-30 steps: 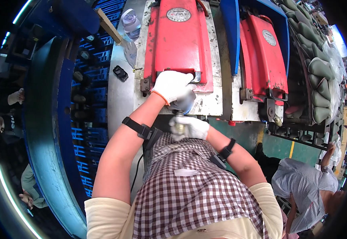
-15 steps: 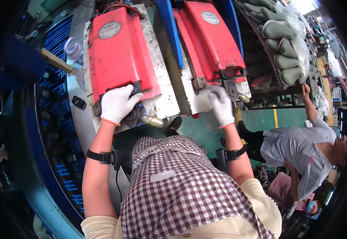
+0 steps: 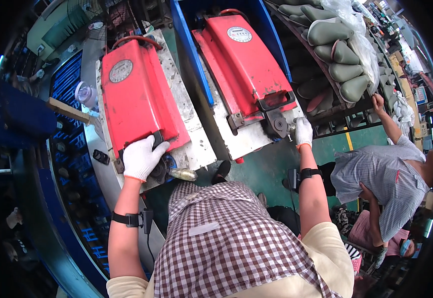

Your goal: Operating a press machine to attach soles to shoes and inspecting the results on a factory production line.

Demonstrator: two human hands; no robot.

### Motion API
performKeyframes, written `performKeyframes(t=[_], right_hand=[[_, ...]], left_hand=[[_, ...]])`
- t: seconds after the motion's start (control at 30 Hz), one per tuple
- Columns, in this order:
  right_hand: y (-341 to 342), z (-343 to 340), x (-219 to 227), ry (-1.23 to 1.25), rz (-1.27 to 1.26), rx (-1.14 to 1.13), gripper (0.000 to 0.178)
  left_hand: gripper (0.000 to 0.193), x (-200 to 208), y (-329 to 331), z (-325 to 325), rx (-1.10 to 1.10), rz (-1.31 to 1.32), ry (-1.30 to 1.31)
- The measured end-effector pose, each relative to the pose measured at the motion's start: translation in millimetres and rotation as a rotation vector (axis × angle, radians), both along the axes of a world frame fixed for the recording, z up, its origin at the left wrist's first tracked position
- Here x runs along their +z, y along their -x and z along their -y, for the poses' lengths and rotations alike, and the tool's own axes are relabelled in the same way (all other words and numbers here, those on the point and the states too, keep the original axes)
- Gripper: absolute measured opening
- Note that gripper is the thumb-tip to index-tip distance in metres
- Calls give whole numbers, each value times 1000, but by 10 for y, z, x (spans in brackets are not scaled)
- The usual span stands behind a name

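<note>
Two red machine covers, a left one (image 3: 139, 99) and a right one (image 3: 249, 59), lie side by side on worn metal plates. My left hand (image 3: 143, 158), in a white glove, is closed over the black handle (image 3: 158, 137) at the near end of the left cover. Beside it sticks out a tape-wrapped lever grip (image 3: 183, 174). My right hand (image 3: 303, 131), also gloved, is closed around the matching lever grip (image 3: 291, 128) of the right machine, next to a round dark pivot (image 3: 277, 124). The right cover's black handle (image 3: 276, 101) is untouched.
Blue side panels (image 3: 193, 54) flank the right machine. Grey-green shoe-shaped forms (image 3: 346, 59) fill a rack at the right, partly under clear plastic. A person in a checked shirt (image 3: 375, 169) stands close at right. At left are a phone-like black object (image 3: 101, 157) and a clear jug (image 3: 86, 94).
My right hand has moved right, from the front edge of the right machine onto its lever grip. My left hand stays at its handle. The whole view has shifted somewhat.
</note>
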State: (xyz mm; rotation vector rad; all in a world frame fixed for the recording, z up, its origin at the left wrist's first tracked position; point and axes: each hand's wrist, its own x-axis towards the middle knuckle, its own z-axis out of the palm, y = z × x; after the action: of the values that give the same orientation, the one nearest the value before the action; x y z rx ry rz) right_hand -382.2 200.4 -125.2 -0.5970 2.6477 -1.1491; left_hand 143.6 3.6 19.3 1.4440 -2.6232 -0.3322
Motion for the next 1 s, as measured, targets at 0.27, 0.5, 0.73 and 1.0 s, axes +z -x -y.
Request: performKeyframes(t=[0.27,0.5,0.73,1.0], right_hand=[[-139,178,381,-458,-41,173,51],[29,328,240,-523,-5,266,49],[117,431,-23,-439,70,265,46],[82,393,-29,-441,104,189,52]], left_hand=[[43,22,-114,-53,9,2,37],[57,91,-115,-33,70,29,-37],[60,96,-154,-17,120,19,-35],[58,112,-182,-35,115,61,-73]])
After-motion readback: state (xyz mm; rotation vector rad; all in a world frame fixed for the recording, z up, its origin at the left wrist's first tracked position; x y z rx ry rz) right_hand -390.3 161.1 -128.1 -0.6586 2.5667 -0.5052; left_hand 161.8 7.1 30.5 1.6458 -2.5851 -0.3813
